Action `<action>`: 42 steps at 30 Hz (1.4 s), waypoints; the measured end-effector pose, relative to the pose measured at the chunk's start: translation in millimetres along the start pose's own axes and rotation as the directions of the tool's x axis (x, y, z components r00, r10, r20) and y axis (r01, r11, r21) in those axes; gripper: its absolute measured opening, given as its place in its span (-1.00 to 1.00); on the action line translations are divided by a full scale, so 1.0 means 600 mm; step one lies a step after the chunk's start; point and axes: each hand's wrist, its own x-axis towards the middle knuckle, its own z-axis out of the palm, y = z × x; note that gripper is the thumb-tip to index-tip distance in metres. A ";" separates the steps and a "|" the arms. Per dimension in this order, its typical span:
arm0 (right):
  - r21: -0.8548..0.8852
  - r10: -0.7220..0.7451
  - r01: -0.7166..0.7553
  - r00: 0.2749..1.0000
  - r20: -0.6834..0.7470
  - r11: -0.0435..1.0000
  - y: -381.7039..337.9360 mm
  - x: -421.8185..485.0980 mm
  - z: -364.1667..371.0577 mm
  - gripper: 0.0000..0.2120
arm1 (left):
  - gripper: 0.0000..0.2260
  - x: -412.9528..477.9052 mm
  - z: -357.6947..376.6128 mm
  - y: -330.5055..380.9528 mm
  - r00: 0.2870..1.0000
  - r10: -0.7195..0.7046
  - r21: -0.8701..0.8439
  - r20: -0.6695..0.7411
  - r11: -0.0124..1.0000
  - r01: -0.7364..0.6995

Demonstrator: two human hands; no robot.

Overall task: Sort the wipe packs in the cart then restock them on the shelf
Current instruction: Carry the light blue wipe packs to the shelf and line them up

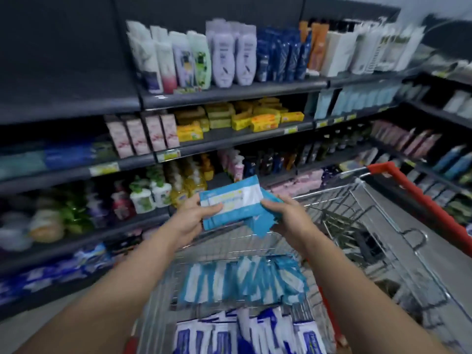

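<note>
Wipe packs [231,200]: a small stack of light-blue ones, held between both hands, above the cart and out beyond its sorted rows.
Left hand [195,218]: grasping the stack's left end, thumb laid across the top pack's white label, fingers underneath.
Right hand [283,215]: clasped round the right end, where the lower packs fan out a little past the palm.
Why held so: hands at opposite ends look meant to square soft, slippery packs into one bundle. I judge a single hand would let the lower ones slide.
Cart [419,199]: wire basket with a red rim, under and ahead of the hands, standing close to the shelving so the reach is short.
Light-blue row [242,279]: on edge in the cart, below both hands and nearer the person, same colour as the held stack.
Dark-blue row [242,333]: further back again, nearest the person and apart from the light-blue ones. Sorting by colour looks done or nearly so.
Shelf [229,94]: left of and beyond the left hand, several tiers of bottles [229,60] and soap bars [255,118].
Blue packets [56,274]: on a low tier, down and left of the left hand. They are blurred; possibly the wipes' place, I cannot tell.
Step in hand: restocking, I'd say, with a bundle up out of the cart.
Next move: likely a carry leftward and down, with the stack pinched level.
</note>
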 end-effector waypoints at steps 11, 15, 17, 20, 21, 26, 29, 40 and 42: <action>0.207 0.080 -0.173 0.915 0.395 0.963 -0.145 0.003 0.428 -0.80 | -0.84 -0.248 -0.300 0.343 0.844 0.344 0.133 -0.411 0.939 -0.318; 0.109 0.115 -0.217 0.804 0.583 0.970 -0.153 0.014 0.606 -0.67 | -0.77 -0.325 -0.430 0.407 0.792 0.331 0.116 -0.512 0.941 -0.318; 0.082 0.116 -0.222 0.747 0.655 0.972 -0.144 0.016 0.699 -0.55 | -0.73 -0.361 -0.500 0.429 0.800 0.314 0.105 -0.512 0.947 -0.304; 0.068 0.115 -0.224 0.707 0.697 0.972 -0.129 0.025 0.835 -0.54 | -0.72 -0.398 -0.615 0.469 0.756 0.335 0.091 -0.563 0.934 -0.346; 0.069 0.114 -0.222 0.714 0.691 0.973 -0.122 0.031 0.879 -0.55 | -0.72 -0.406 -0.659 0.485 0.726 0.345 0.075 -0.595 0.923 -0.377; 0.038 0.104 -0.149 0.830 0.548 0.988 -0.085 0.070 1.099 -0.67 | -0.84 -0.448 -0.868 0.573 0.641 0.451 0.269 -0.621 0.891 -0.366; 0.074 0.052 -0.098 0.881 0.470 0.992 -0.068 0.092 1.216 -0.37 | -0.90 -0.458 -0.973 0.621 0.647 0.529 0.459 -0.548 0.838 -0.296; -0.223 0.080 0.047 0.845 0.528 0.974 -0.105 0.248 1.379 -0.45 | -0.80 -0.309 -1.159 0.783 0.846 0.342 0.670 -0.410 0.742 0.025; -0.304 0.067 0.097 0.872 0.486 0.948 -0.108 0.293 1.389 -0.47 | -0.74 -0.273 -1.181 0.801 0.874 0.297 0.637 -0.384 0.771 0.018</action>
